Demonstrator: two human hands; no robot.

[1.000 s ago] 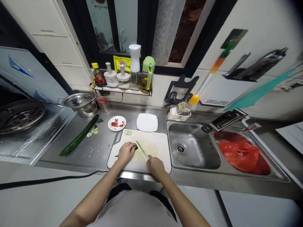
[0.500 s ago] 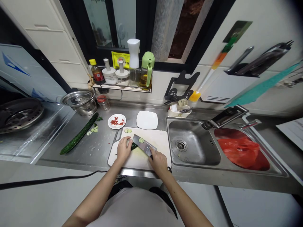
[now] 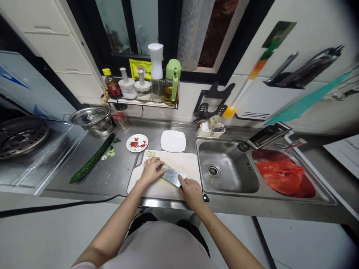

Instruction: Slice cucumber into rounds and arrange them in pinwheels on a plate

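My right hand [image 3: 192, 191] is wrapped round the dark handle of a cleaver [image 3: 174, 177], whose blade lies slanted over the white cutting board [image 3: 188, 161]. A pale green cucumber slice [image 3: 165, 167] is on the blade near its far left end. My left hand [image 3: 152, 171] reaches to that slice, with thumb and fingertips closed at its edge. The cut cucumber piece cannot be seen now, as the left hand and blade cover that part of the board. Two more cucumber slices [image 3: 150, 154] lie at the board's upper left corner.
A white plate [image 3: 173, 141] stands behind the board, beside a small dish [image 3: 129, 146] of chopped red bits. To the left lie a long cucumber [image 3: 94, 158] and some trimmings [image 3: 110, 152]. A sink [image 3: 228, 186] is on the right, a lidded pot [image 3: 98, 126] at back left.
My left hand has moved from the cucumber piece on the board to the slice stuck on the blade. The cleaver has turned slightly and shifted a little to the right. The view has shifted slightly.
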